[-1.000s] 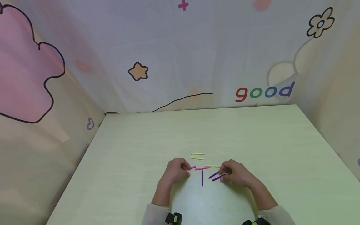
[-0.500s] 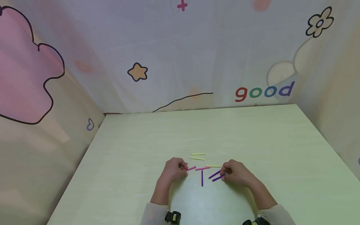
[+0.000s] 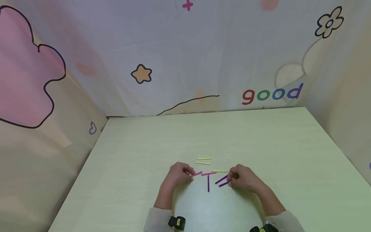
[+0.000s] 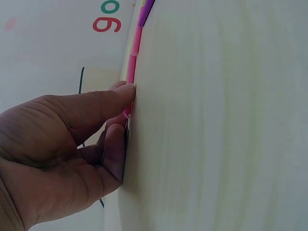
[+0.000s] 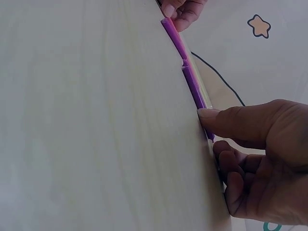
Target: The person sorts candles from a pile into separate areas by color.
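The left hand pinches a slanting pink stick whose free end points right, just beside the middle pink stick, while the right hand's fingers pinch a purple stick

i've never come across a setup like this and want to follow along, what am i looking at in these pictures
There's no machine here, just a person's bare left hand and right hand. The wide view is taken from the person's head, looking forward and down; the two close-ups are taken from the wrists, one per hand.

On the pale table lie three yellow sticks, one pink stick and one purple stick. The left hand pinches another pink stick. The right hand pinches another purple stick; a second one is right by its fingers, and I can't tell whether that is held too.
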